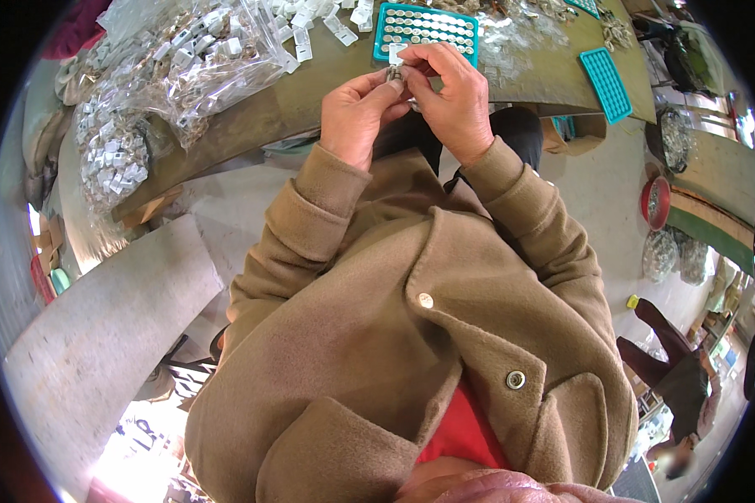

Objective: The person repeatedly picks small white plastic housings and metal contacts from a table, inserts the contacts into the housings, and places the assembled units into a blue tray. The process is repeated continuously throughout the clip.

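Observation:
Close together at the table's near edge, both my hands work on one small spot. My left hand [354, 113] is closed, thumb and forefinger pinching a small metallic part [395, 74]. My right hand [457, 96] is closed too, its fingertips against a small white plastic piece [397, 53] that sticks up just above the metallic part. Whether the two pieces are joined cannot be made out, since my fingers cover much of them. Right behind my hands lies a teal tray [379, 35] with rows of round, silvery-white discs.
Clear bags full of white plastic pieces [195, 52] cover the table's left side, one hanging over its edge. Loose white cards [302, 44] lie beside them. Another teal tray [606, 85] sits at the right. A red bowl [656, 203] and another person [684, 386] are farther right.

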{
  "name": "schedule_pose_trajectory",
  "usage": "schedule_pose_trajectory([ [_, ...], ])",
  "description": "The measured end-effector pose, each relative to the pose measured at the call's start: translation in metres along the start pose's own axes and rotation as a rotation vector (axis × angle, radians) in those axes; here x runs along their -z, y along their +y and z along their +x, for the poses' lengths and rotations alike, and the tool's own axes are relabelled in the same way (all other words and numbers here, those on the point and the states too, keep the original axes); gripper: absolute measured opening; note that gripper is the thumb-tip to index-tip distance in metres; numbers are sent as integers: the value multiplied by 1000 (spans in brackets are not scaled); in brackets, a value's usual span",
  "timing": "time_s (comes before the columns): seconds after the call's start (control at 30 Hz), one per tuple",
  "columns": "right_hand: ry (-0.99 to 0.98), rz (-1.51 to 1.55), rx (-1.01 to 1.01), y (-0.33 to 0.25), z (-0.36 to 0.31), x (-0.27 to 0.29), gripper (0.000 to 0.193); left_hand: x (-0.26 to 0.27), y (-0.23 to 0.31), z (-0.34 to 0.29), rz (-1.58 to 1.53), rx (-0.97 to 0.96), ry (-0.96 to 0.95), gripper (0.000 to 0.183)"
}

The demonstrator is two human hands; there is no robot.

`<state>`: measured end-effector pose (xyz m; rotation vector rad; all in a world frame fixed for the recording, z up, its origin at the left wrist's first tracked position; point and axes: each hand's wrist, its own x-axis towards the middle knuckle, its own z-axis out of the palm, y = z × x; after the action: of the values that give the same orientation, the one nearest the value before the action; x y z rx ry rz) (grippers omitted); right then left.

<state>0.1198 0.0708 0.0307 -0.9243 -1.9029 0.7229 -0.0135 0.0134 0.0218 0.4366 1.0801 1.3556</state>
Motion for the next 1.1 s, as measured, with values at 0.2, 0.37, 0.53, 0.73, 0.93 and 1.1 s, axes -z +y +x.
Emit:
schedule_pose_trajectory([
  [0.2, 44, -150, 293, 6, 2, -1, 16, -3, 0, -4, -9, -13, 22, 23],
  [0.37, -12, -121, 300, 6, 3, 1, 14, -4, -3, -4, 32, -117, 53, 26],
  [0.53, -177, 67, 28, 3, 0, 9, 15, 1, -8, -12, 150, -177, 30, 27],
  [0.73, -165, 638, -493, 2, -4, 13, 24, 6, -1, -17, 156, -101, -93, 31],
  [0.93, -144, 526, -551, -3, -9, 9, 25, -6, 1, -14, -34, 110, -50, 29],
  [1.1, -88, 180, -318, -3, -9, 15, 29, -6, -2, -9, -162, 194, -175, 27],
])
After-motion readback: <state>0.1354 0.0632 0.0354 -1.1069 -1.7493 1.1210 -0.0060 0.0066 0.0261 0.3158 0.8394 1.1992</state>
